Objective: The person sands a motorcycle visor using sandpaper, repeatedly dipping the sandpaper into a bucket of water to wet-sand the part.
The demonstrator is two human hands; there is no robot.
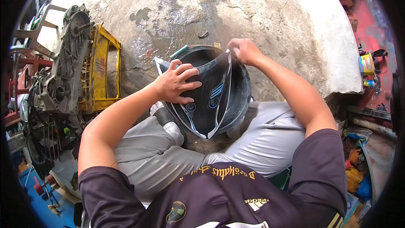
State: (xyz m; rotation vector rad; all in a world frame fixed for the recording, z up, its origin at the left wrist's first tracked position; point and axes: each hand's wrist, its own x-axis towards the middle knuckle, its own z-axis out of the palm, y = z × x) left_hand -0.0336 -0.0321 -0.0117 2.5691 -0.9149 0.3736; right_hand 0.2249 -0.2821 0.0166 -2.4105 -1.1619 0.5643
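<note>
A glossy black motorcycle body panel (pixel 206 82) with white edges and blue stripes rests over a round black basin (pixel 241 88), its pointed end toward me. My left hand (pixel 178 82) lies on the panel's left side, fingers spread and bent across the black surface. At the panel's upper right tip, my right hand (pixel 243 51) pinches the edge between thumb and fingers. Two round openings show in the lower part of the panel. What is inside the basin is mostly hidden beneath the panel.
A yellow crate (pixel 103 69) stands at left beside a metal engine casing (pixel 74 63). A small green cylinder (pixel 179 51) touches the basin's rim. Beyond lies a dark bent metal piece (pixel 203 35) on the wet concrete floor (pixel 261 12). A yellow-labelled can (pixel 366 64) sits at right.
</note>
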